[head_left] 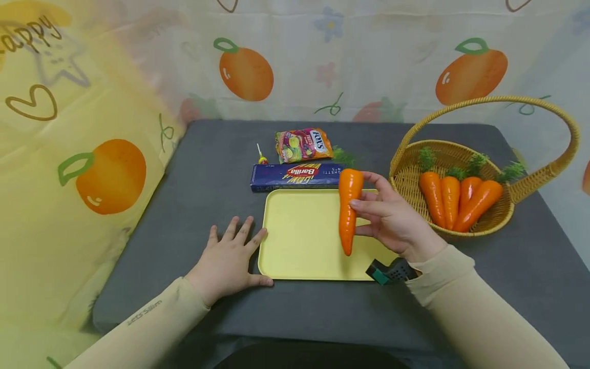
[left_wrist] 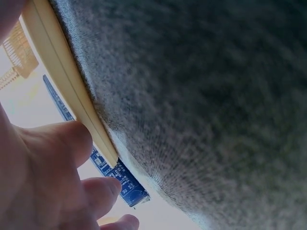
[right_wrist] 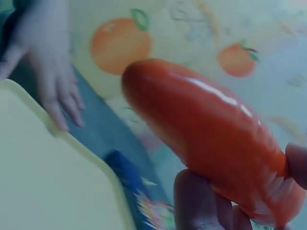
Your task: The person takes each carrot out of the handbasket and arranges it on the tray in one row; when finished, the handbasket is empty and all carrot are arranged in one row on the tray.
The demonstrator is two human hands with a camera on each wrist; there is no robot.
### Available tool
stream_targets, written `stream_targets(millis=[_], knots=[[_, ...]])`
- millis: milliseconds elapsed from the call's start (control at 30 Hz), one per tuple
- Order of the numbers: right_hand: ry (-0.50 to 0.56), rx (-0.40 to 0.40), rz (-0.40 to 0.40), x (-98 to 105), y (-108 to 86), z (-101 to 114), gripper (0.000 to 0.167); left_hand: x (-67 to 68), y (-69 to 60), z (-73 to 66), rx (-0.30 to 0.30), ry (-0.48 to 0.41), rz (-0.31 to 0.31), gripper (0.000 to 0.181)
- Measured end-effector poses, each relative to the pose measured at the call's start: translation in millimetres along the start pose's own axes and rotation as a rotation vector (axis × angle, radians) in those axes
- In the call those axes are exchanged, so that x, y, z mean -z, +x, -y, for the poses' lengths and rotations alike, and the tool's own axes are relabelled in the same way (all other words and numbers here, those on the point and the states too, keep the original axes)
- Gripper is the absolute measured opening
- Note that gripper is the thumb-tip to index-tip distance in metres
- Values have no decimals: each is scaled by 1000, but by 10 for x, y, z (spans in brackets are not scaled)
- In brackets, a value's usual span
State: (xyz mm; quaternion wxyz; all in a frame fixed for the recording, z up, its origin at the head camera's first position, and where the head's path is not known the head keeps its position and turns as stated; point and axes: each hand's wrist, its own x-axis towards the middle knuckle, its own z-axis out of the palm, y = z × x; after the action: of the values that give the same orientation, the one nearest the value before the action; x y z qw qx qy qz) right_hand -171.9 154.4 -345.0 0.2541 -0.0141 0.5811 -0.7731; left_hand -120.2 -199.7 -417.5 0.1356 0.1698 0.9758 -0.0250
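My right hand [head_left: 396,220] pinches an orange carrot [head_left: 349,210] between thumb and fingers, tip pointing down, above the right part of a yellow tray [head_left: 299,236]. In the right wrist view the carrot [right_wrist: 206,129] fills the middle, with fingers [right_wrist: 196,201] around its thick end. My left hand [head_left: 228,261] lies spread at the tray's left edge, thumb near the front left corner. The left wrist view has fingers [left_wrist: 62,143] beside the tray's rim [left_wrist: 72,81].
Right of the tray stands a wicker basket [head_left: 495,223] with a tall handle, holding several carrots [head_left: 479,205]. Behind the tray lie a blue Barilla spaghetti box [head_left: 295,177], a Fox's candy bag [head_left: 304,145] and a lollipop [head_left: 262,159]. A patterned cloth [head_left: 295,66] hangs behind the table.
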Motion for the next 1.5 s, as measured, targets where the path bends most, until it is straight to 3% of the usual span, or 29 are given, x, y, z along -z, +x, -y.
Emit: stream_targets(millis=[300, 533, 700, 967, 1233, 1367, 1500], knots=[[-111, -189, -107, -579, 609, -430, 73, 53, 50, -41, 0, 2, 22, 122], [-210, -265, -132, -883, 837, -646, 79, 81, 60, -64, 7, 3, 37, 123], [-286, -298, -121, -990, 857, -771, 80, 75, 58, -82, 2, 9, 38, 123], [-451, -251, -146, -1060, 850, -870, 79, 68, 67, -97, -9, 10, 25, 122], [-527, -298, -104, -1018, 818, -842, 89, 59, 53, -97, -8, 4, 34, 121], [-504, -343, -91, -935, 759, -710, 84, 60, 33, -82, -2, -1, 33, 122], [-392, -348, -37, -841, 668, -490, 75, 50, 14, -49, 7, -9, 32, 121]])
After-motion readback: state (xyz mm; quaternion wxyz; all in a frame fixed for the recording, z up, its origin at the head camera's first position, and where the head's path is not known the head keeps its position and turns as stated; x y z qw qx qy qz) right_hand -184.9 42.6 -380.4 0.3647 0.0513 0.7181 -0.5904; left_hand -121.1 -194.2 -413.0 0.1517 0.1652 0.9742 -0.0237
